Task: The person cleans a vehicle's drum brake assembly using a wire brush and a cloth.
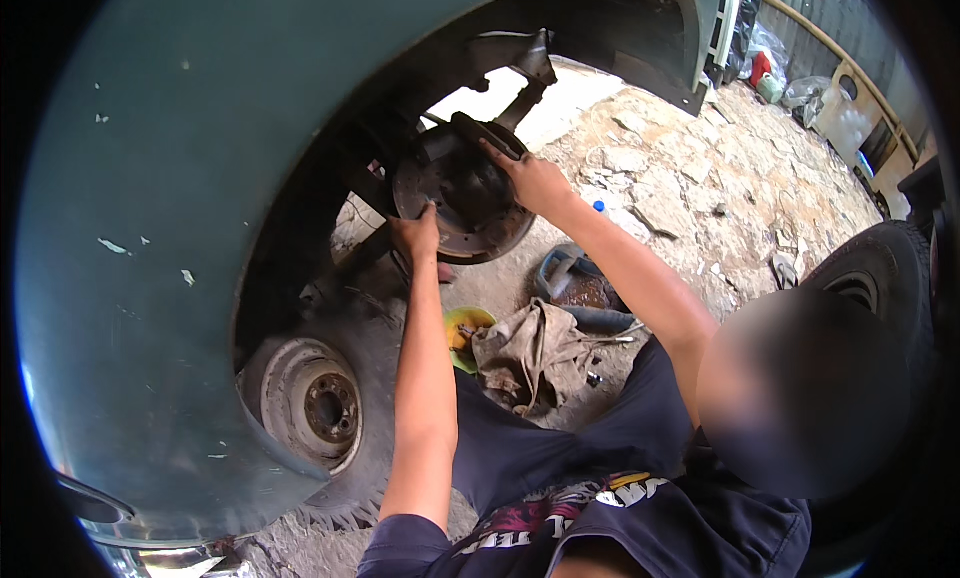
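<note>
A round, rusty brake assembly (pixel 465 192) sits inside the wheel arch of a green vehicle (pixel 150 203). Around its lower left rim my left hand (pixel 417 237) is closed, the thumb on the front face and the other fingers hidden behind. My right hand (pixel 536 182) grips the upper right edge, with a finger stretched along a dark curved piece, seemingly a brake shoe (pixel 484 135). The middle of the assembly is dark, so its parts are hard to make out. Below it, a crumpled brown cloth (pixel 532 345) lies on the ground between my legs.
A tyre on a rusty steel rim (pixel 330 405) lies below the fender. Near the cloth are a yellow-green bowl (pixel 466 330) and a cut blue container (pixel 577 278) with brown contents. Another tyre (pixel 885 270) stands at right, beside broken stone paving (pixel 675 180). A blurred patch hides part of the right side.
</note>
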A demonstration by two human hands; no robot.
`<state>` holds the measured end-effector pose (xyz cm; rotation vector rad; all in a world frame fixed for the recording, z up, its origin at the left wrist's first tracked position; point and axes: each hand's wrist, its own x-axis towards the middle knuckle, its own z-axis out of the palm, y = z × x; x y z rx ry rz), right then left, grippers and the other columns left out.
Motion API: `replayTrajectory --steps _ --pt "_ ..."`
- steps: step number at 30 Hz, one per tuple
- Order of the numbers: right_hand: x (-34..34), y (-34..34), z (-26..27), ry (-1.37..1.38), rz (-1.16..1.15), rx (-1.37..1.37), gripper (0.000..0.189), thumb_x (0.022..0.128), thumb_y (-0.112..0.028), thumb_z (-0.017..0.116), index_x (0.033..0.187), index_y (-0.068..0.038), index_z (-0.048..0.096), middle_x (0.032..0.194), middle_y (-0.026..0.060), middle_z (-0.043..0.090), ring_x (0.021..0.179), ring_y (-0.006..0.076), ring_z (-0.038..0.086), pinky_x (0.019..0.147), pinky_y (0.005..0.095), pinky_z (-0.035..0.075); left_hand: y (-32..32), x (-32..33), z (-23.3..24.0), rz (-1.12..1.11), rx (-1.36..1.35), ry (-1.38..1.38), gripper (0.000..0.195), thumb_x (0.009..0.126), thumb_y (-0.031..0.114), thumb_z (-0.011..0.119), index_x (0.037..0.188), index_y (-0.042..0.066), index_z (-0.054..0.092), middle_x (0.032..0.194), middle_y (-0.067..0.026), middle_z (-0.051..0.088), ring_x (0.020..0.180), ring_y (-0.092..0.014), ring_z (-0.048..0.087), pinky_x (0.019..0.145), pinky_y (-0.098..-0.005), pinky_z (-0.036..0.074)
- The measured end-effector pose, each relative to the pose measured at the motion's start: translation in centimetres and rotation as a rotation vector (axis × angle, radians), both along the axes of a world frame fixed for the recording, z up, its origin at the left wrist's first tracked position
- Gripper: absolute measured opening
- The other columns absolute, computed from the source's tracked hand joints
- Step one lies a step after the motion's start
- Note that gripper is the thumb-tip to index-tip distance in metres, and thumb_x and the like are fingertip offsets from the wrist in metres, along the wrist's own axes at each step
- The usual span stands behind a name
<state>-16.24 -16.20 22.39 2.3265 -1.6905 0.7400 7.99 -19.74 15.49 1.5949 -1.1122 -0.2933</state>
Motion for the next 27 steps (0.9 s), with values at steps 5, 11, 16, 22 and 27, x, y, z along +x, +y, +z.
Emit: replayTrajectory --steps 5,11,16,22,27 --pt "-0.1 7.7 -1.5 -0.058 -0.105 0.299 0.086 0.085 -0.005 0.056 0.158 -0.030 0.019 0.085 0.0283 0.064 0.074 0.0404 0.070 0.059 0.0444 0.059 0.0 2.1 -0.8 0.044 -0.067 -0.047 0.069 0.070 0.025 0.085 0.124 -0.006 0.055 0.123 -0.0237 0.064 0.116 -0.038 0.060 0.099 -0.0415 0.047" --pt "0.1 13.6 -3.9 -0.353 -0.031 0.373 0.085 0.084 -0.001 0.057 0.158 -0.023 0.019 0.096 0.0281 0.066 0.075 0.0428 0.069 0.072 0.0507 0.058 -0.3 1.2 -0.6 -0.046 -0.022 -0.067 0.087 0.073 0.034 0.083 0.133 -0.014 0.043 0.127 -0.0340 0.057 0.120 -0.044 0.056 0.103 -0.0430 0.045" --pt "-2.9 14.0 -7.4 -0.934 0.047 -0.102 0.079 0.096 -0.010 0.057 0.159 -0.015 0.010 0.149 0.0253 0.042 0.120 0.0335 0.059 0.106 0.0418 0.044 0.2 0.7 0.1 -0.071 -0.052 -0.030 0.079 0.071 0.033 0.084 0.126 -0.013 0.049 0.121 -0.0326 0.061 0.115 -0.044 0.059 0.099 -0.0442 0.048" --pt "-9.3 12.2 -16.4 -1.495 -0.528 0.329 0.063 0.097 -0.024 0.061 0.146 0.001 0.030 0.096 0.0152 0.061 0.065 0.0159 0.057 0.052 0.0299 0.047 0.4 2.0 0.2 -0.103 -0.036 -0.039 0.073 0.072 0.028 0.084 0.124 -0.010 0.052 0.121 -0.0287 0.063 0.114 -0.042 0.060 0.097 -0.0428 0.048" --pt "-17.0 10.4 -28.6 -1.528 -0.608 0.158 0.037 0.094 -0.032 0.063 0.113 -0.002 0.052 0.069 0.0047 0.051 0.041 0.0152 0.045 0.034 0.0329 0.033 0.6 -0.8 0.9 -0.218 -0.116 0.192 0.073 0.079 0.032 0.080 0.132 -0.007 0.049 0.135 -0.0241 0.056 0.125 -0.034 0.054 0.104 -0.0407 0.043"
